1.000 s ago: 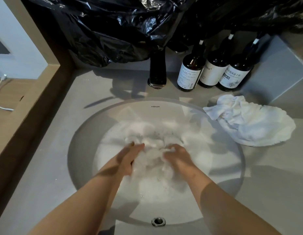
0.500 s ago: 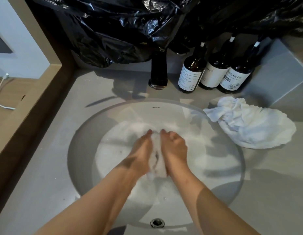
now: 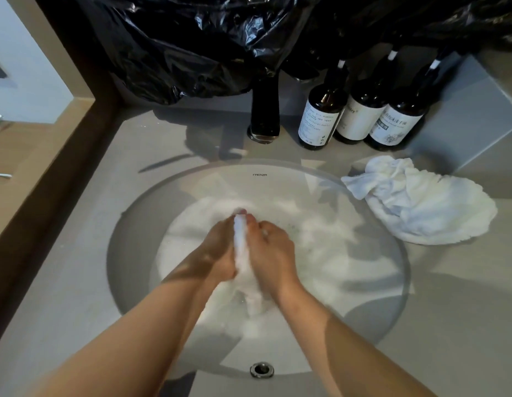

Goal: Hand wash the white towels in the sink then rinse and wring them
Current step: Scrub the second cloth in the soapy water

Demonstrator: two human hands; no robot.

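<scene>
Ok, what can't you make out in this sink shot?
Head view only:
Most of the towel, hidden between the left hand and right hand holding it.
Whatever lies under the foam in the sink.
The faucet, its top covered by the black bag.
Bottle labels, too small to read.

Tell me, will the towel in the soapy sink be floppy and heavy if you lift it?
Probably floppy: the wet towel bunches into a soft ridge between the left hand and right hand. Likely heavy for its size, since it sits in the foamy water of the sink and looks soaked. It may feel slippery, being soapy.
</scene>
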